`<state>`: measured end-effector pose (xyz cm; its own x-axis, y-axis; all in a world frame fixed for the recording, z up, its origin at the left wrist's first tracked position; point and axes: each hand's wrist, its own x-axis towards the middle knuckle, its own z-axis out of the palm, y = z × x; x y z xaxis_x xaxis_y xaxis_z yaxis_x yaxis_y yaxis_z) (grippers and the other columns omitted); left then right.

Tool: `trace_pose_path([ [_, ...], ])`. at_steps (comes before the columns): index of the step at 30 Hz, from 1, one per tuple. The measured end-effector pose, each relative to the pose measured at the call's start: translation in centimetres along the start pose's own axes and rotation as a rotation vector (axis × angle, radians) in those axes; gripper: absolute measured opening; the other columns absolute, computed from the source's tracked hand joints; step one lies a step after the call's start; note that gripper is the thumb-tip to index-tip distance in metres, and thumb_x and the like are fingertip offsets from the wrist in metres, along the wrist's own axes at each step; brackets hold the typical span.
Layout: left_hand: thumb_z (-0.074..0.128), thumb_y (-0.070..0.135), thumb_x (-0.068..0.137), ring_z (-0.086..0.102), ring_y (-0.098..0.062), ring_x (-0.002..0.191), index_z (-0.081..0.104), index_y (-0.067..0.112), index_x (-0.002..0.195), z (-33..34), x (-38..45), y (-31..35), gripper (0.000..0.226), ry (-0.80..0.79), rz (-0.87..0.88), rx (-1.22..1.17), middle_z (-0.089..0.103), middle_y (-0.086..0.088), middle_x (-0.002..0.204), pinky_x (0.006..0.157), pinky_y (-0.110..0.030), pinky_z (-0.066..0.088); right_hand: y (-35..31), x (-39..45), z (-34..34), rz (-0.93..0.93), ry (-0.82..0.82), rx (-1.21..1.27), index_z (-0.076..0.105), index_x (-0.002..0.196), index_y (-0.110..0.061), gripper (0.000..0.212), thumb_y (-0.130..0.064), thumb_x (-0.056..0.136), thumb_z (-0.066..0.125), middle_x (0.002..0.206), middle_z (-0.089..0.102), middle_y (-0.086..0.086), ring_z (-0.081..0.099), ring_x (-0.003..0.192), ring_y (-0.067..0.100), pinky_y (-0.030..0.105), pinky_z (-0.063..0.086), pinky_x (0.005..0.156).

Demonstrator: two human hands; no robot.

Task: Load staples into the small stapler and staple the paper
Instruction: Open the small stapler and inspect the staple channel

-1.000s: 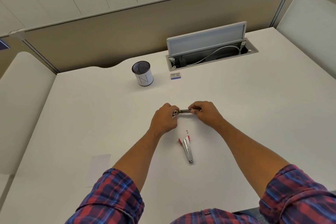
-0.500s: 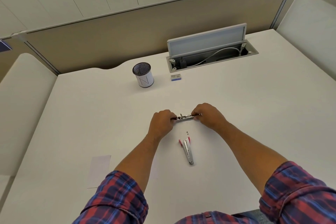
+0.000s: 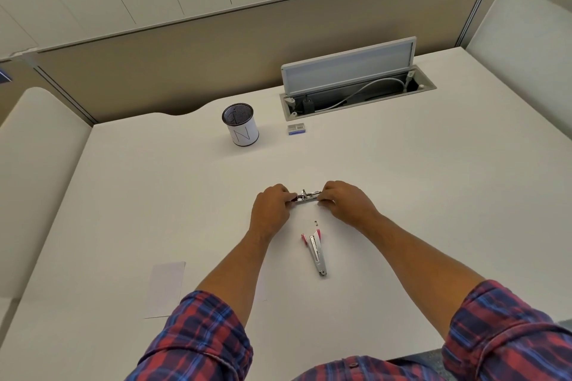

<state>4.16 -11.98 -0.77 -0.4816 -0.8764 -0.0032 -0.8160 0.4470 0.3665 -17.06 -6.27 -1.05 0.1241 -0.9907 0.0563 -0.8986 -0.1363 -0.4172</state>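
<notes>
Both hands hold a small silver metal stapler part (image 3: 307, 196) low over the white desk (image 3: 433, 195). My left hand (image 3: 272, 207) pinches its left end and my right hand (image 3: 343, 199) pinches its right end. Nearer to me lies another stapler piece (image 3: 315, 252), silver with pink tips, flat on the desk. A tiny dark bit (image 3: 315, 221) lies between it and my hands. A small box of staples (image 3: 296, 128) sits farther back. A white sheet of paper (image 3: 165, 288) lies at the near left.
A mesh pen cup (image 3: 240, 125) stands at the back left of centre. An open cable hatch (image 3: 356, 86) with a raised lid and a white cable is at the back right. A beige partition closes off the far edge.
Both hands, still holding the metal part, have come down slightly closer to the desk. The piece on the desk has not moved.
</notes>
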Motion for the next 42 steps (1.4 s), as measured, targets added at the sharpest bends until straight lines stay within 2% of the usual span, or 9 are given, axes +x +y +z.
trace_pose_path([
  [4, 0.067, 0.015, 0.092, 0.063, -0.024, 0.103, 0.075, 0.019, 0.117, -0.1, -0.3, 0.5, 0.026, 0.111, 0.034, -0.051, 0.069, -0.001, 0.112, 0.086, -0.04, 0.049, -0.5, 0.5, 0.4, 0.06, -0.095, 0.006, 0.078, 0.102, -0.012, 0.021, -0.024, 0.099, 0.061, 0.104, 0.066, 0.003, 0.063, 0.098, 0.025, 0.041, 0.051, 0.078],
  [8, 0.073, 0.019, 0.087, 0.059, -0.015, 0.082, 0.066, 0.017, 0.088, -0.2, -1.0, 1.5, 0.008, 0.215, -0.036, -0.289, 0.063, 0.004, 0.089, 0.072, -0.03, 0.05, -1.0, 1.0, 0.6, 0.097, -0.112, -0.021, 0.078, 0.101, -0.012, 0.023, -0.026, 0.099, 0.06, 0.1, 0.065, 0.004, 0.063, 0.094, 0.025, 0.038, 0.049, 0.074],
  [11, 0.07, 0.022, 0.088, 0.055, -0.005, 0.068, 0.059, 0.021, 0.08, -0.2, -1.2, 1.9, 0.013, 0.149, -0.097, -0.472, 0.061, 0.011, 0.074, 0.061, -0.014, 0.043, -1.3, 1.3, 0.9, 0.094, -0.117, -0.069, 0.077, 0.103, -0.012, 0.023, -0.025, 0.099, 0.058, 0.101, 0.065, 0.004, 0.063, 0.095, 0.026, 0.034, 0.045, 0.07],
  [15, 0.068, 0.024, 0.088, 0.055, 0.0, 0.063, 0.061, 0.023, 0.079, -0.3, -1.2, 2.2, 0.012, 0.084, -0.124, -0.584, 0.062, 0.012, 0.072, 0.059, -0.01, 0.043, -1.5, 1.5, 1.2, 0.03, -0.136, -0.177, 0.072, 0.109, -0.009, 0.023, -0.021, 0.103, 0.053, 0.105, 0.065, 0.006, 0.062, 0.099, 0.028, 0.035, 0.044, 0.068],
  [27, 0.072, 0.019, 0.085, 0.055, 0.004, 0.073, 0.076, 0.027, 0.085, 0.6, -1.2, 2.2, 0.008, -0.15, -0.055, -0.388, 0.065, 0.014, 0.087, 0.071, -0.026, 0.046, -1.0, 0.5, 1.4, -0.124, -0.175, -0.336, 0.059, 0.115, -0.004, 0.022, -0.001, 0.096, 0.05, 0.115, 0.055, 0.012, 0.056, 0.102, 0.029, 0.035, 0.037, 0.064],
  [30, 0.078, 0.02, 0.082, 0.056, 0.003, 0.075, 0.081, 0.027, 0.09, 0.8, -1.3, 2.8, 0.011, -0.177, -0.049, -0.374, 0.062, 0.018, 0.083, 0.067, -0.024, 0.042, -0.4, 0.4, 1.1, -0.067, -0.202, -0.239, 0.06, 0.111, -0.008, 0.018, -0.003, 0.096, 0.051, 0.115, 0.056, 0.01, 0.057, 0.101, 0.028, 0.034, 0.039, 0.066],
  [34, 0.08, 0.02, 0.082, 0.058, -0.006, 0.081, 0.082, 0.026, 0.093, 0.8, -1.3, 3.2, 0.013, -0.201, -0.031, -0.355, 0.066, 0.012, 0.088, 0.068, -0.027, 0.046, 0.3, 0.1, 0.5, 0.087, -0.177, 0.012, 0.068, 0.099, -0.012, 0.015, -0.01, 0.099, 0.054, 0.107, 0.062, 0.005, 0.06, 0.099, 0.025, 0.037, 0.047, 0.082],
  [39, 0.079, 0.021, 0.082, 0.06, -0.005, 0.082, 0.083, 0.028, 0.093, 0.7, -1.4, 3.3, 0.013, -0.226, 0.022, -0.27, 0.063, 0.015, 0.085, 0.06, -0.017, 0.038, 0.9, -0.6, 0.4, 0.267, -0.06, 0.316, 0.075, 0.088, -0.013, 0.009, -0.012, 0.092, 0.067, 0.088, 0.066, -0.004, 0.059, 0.083, 0.014, 0.024, 0.041, 0.07],
  [42, 0.077, 0.015, 0.08, 0.06, -0.005, 0.078, 0.082, 0.026, 0.089, 0.6, -1.3, 3.5, 0.015, -0.229, 0.038, -0.234, 0.062, 0.015, 0.078, 0.063, -0.022, 0.043, 1.1, -0.6, 0.3, 0.364, -0.016, 0.418, 0.076, 0.087, -0.012, 0.008, -0.011, 0.091, 0.069, 0.082, 0.068, -0.006, 0.059, 0.077, 0.009, 0.014, 0.04, 0.064],
])
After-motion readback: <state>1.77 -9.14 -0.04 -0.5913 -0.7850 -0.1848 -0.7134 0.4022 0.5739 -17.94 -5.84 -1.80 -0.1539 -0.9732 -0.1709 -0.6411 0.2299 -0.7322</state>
